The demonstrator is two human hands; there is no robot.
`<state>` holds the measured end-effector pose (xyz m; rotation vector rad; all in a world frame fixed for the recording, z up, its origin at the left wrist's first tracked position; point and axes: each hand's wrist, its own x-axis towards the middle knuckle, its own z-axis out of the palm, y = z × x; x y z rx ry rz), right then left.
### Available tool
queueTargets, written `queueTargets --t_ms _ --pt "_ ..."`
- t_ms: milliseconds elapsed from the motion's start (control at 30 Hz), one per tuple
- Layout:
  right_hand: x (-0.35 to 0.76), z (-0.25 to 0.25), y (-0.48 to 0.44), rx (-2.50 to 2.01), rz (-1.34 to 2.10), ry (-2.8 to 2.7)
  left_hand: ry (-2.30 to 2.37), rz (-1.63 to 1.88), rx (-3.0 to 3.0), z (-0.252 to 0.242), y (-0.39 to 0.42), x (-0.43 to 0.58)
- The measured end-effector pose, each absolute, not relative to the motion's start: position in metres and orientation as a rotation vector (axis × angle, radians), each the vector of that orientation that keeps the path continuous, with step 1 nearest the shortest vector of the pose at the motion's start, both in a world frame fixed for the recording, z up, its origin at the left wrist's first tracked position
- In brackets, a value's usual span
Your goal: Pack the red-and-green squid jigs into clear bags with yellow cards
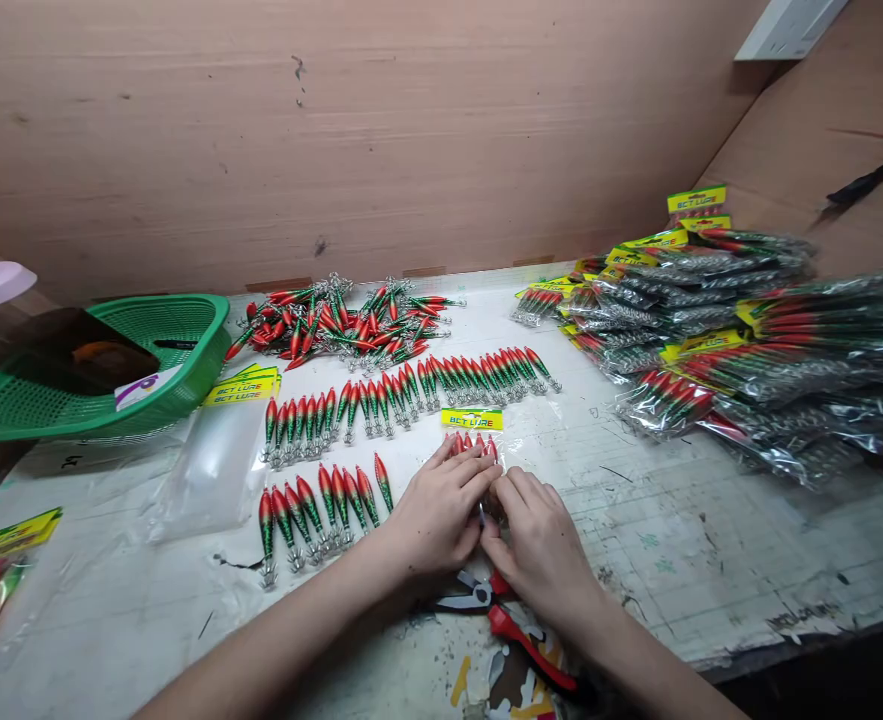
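You have both hands together near the middle of the bench, working over one clear bag with a yellow top. The bag lies flat, its top pointing to the far side, and the red ends of several lures show through it. Your left hand lies across the bag with its fingers stretched over the lures. Your right hand is at the near end of the bag, its fingers curled in close to your left. Your hands hide what lies between the fingers, so I cannot tell whether either grip is clamped on the bag.

Just on the near side of your hands, you have red-handled pliers, with paper scraps around the handles. To the left of your hands is a short near row of red and green lures; beyond it runs a longer row, and a loose heap lies farther back. Left of the rows you have flat bags with yellow tops, beside a green basket. On the right, filled packets are piled up.
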<state>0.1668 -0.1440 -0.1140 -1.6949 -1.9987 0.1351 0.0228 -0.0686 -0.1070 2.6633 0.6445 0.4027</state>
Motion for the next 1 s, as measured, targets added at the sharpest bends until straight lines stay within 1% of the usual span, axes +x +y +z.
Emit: queueTargets --t_ms 167,367,467,533,633,733,900,933,1000 --pt "0.202 -0.105 -0.156 -1.501 0.247 -2.139 0.489 0.349 2.833 -0.090 -0.061 -0.013" --pt "0.231 -0.100 -0.154 -1.091 0.017 -2.479 0.175 0.503 3.170 -0.089 -0.061 -0.038" --pt "0.220 -0.096 -0.144 -0.905 -0.056 -2.587 0.053 0.593 3.166 -0.096 -0.066 -0.029" --pt "0.213 -0.095 -0.139 -0.858 -0.052 -2.642 0.045 0.619 3.130 -0.099 -0.068 -0.025" --pt "0.211 -0.097 -0.137 -0.865 -0.007 -2.657 0.088 0.626 3.113 -0.101 -0.068 -0.026" --pt "0.216 -0.098 -0.144 -0.948 0.037 -2.604 0.257 0.600 3.068 -0.099 -0.067 -0.034" --pt "0.220 -0.097 -0.176 -1.167 0.370 -2.408 0.635 0.445 2.956 -0.097 -0.065 -0.046" --pt "0.217 -0.099 -0.184 -1.224 0.382 -2.371 0.693 0.464 2.967 -0.097 -0.065 -0.047" --pt "0.209 -0.107 -0.200 -1.340 0.292 -2.336 0.732 0.516 2.998 -0.097 -0.066 -0.047"
